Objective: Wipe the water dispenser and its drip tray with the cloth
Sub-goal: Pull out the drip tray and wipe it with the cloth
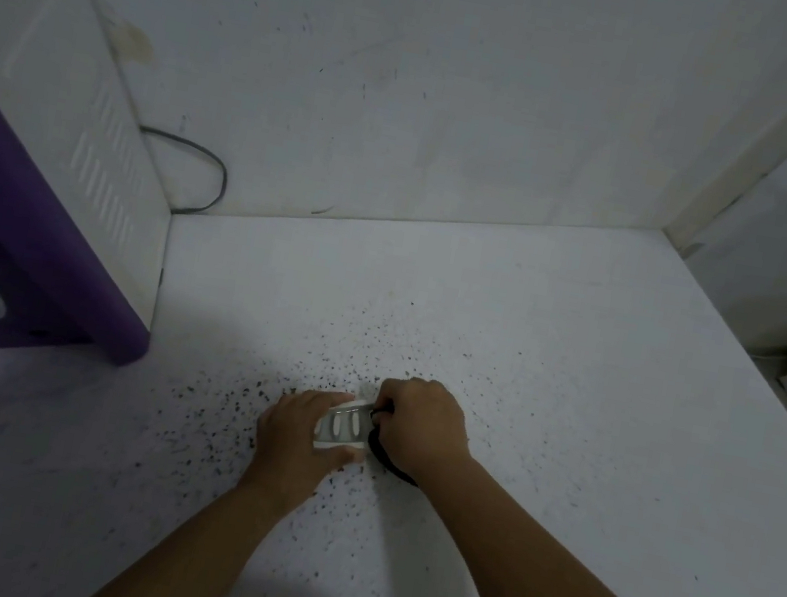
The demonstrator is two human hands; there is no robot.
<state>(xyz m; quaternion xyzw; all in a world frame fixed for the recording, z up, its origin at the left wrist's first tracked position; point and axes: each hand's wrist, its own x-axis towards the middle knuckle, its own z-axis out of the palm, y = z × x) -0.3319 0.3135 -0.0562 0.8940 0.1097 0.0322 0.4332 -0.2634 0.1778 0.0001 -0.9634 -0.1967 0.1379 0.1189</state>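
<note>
Both forearms met at the drip tray [343, 426]: left hand [301, 431] gripped it, right hand [422, 425] pinched the dark cloth [383, 455] beside its right end.

Speckled white counter [529, 347], stained wall [419, 68]

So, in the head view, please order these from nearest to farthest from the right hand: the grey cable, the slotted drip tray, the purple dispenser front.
From the right hand:
1. The slotted drip tray: touching it, just to its left, held between both hands.
2. The purple dispenser front: far to the left, at the counter's edge of the view.
3. The grey cable: at the back left, by the wall.
</note>
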